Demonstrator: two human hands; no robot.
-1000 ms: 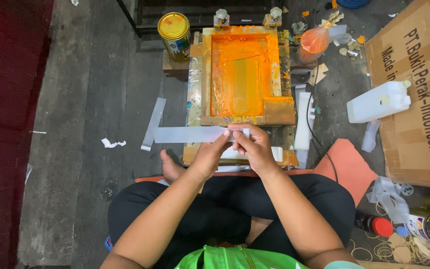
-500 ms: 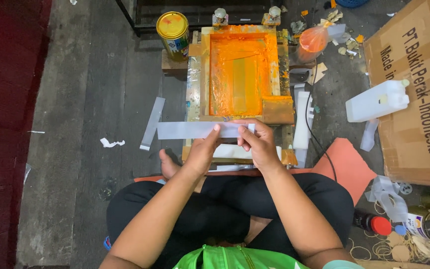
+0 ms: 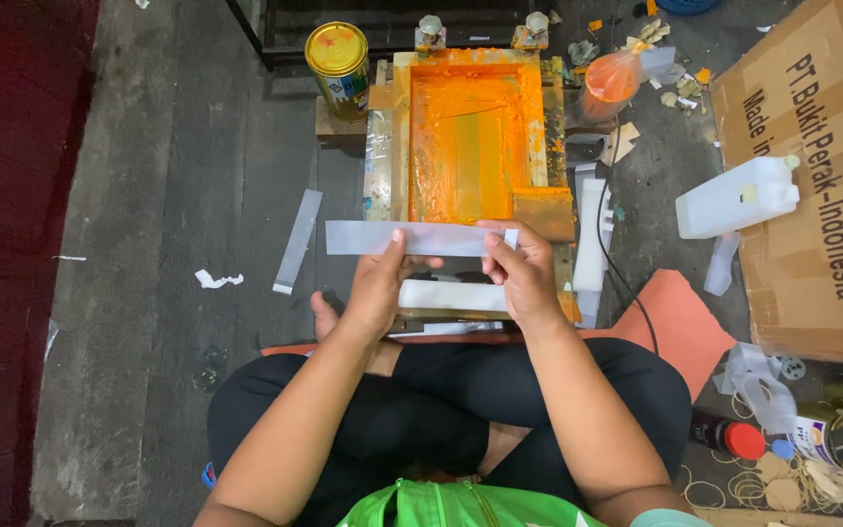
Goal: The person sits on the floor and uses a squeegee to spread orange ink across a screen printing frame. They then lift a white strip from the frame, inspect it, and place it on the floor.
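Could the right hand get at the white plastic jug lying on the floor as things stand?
Probably yes: the white plastic jug lies to the right hand's own side with open floor between, though that hand now holds the translucent white strip.

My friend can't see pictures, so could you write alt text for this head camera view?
Seen from above, a person sitting cross-legged on a dark floor holds a long white strip level between the left hand and right hand, over a wooden frame smeared with orange ink. A yellow-lidded can stands beside it.

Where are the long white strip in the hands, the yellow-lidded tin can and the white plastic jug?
long white strip [image 3: 368, 237], head view, left end.
yellow-lidded tin can [image 3: 337, 47], head view, lid.
white plastic jug [image 3: 729, 200], head view, side.
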